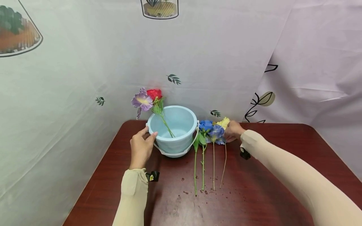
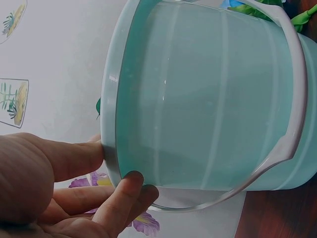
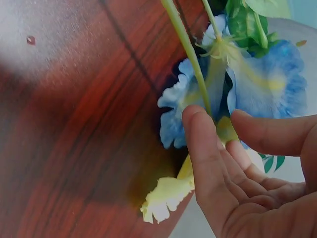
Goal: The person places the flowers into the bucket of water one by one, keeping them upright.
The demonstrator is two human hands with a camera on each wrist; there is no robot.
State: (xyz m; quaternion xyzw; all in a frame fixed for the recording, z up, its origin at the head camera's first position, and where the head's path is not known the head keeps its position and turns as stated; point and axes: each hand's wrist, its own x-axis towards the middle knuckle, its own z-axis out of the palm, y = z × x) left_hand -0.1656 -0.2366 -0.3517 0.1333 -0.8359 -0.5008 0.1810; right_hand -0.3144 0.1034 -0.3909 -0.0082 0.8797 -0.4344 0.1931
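Broadly, your table (image 1: 288, 141) gives you room toward you and out past your right hand (image 1: 233, 130), but its back edge is close behind the light-blue bucket (image 1: 175, 145). Head view shows the bucket's inside, with the red flower (image 1: 154, 93) and purple flower (image 1: 142, 100) leaning left over its rim; left wrist view adds its outer wall and hanging handle (image 2: 298, 74). Your left hand (image 1: 141, 147) pinches that rim. Your right thumb and forefinger stand slightly apart around the yellow flower's (image 1: 223, 121) base, beside blue flowers (image 1: 205, 125); you cannot tell whether they grip. Small droplets (image 1: 205, 192) dot the wood near the stem ends.
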